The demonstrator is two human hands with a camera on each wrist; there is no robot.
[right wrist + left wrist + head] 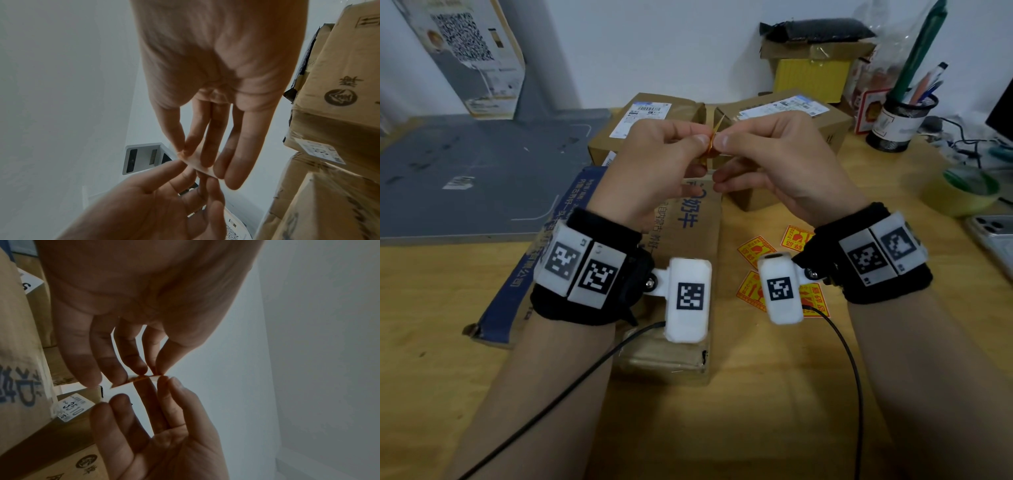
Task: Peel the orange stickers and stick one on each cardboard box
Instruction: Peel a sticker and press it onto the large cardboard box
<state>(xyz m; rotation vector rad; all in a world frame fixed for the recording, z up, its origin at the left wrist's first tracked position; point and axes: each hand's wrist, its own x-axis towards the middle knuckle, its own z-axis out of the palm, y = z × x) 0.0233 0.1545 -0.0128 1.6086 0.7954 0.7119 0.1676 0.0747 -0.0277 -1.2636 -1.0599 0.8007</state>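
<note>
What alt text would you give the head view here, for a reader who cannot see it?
Left hand and right hand pinch one orange sticker between thumbs and fingertips, raised above three cardboard boxes on a wooden table. More orange stickers lie flat near the right wrist.

Mesh pen cup [904, 120] far right; tape roll [971, 190]; grey mat [465, 171] left.

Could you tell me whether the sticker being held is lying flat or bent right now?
Bent: the sticker curls edge-on, pinched between left hand and right hand.
</note>
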